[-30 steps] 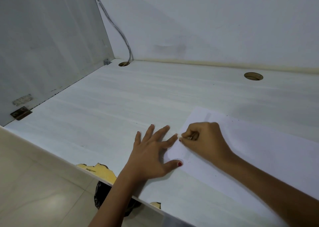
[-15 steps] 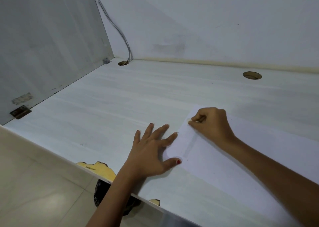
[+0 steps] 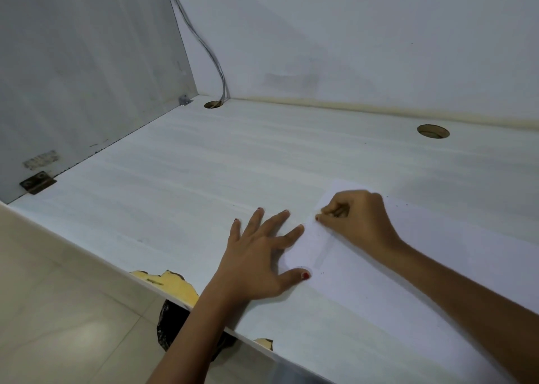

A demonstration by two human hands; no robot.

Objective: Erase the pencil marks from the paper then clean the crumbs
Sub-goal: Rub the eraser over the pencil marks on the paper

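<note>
A white sheet of paper (image 3: 402,270) lies flat on the pale desk (image 3: 180,185), reaching off to the right. My left hand (image 3: 256,264) lies spread, its thumb and forefinger pressing the paper's left edge. My right hand (image 3: 354,217) is curled over the paper's far left corner and pinches a small eraser (image 3: 338,212), mostly hidden by the fingers. A faint rubbed streak (image 3: 325,252) runs down the paper below that hand. Tiny dark crumbs (image 3: 320,273) dot the sheet.
Two round cable holes (image 3: 214,104) (image 3: 433,131) sit near the back wall, with a grey cable (image 3: 204,48) dropping into the left one. A side panel (image 3: 73,71) closes the left. The desk's front edge (image 3: 166,281) is chipped; a dark bag (image 3: 172,325) lies beneath.
My right hand has slid along the paper's left edge: away from me half a second ago, now partway back toward me. My left hand has stayed put.
</note>
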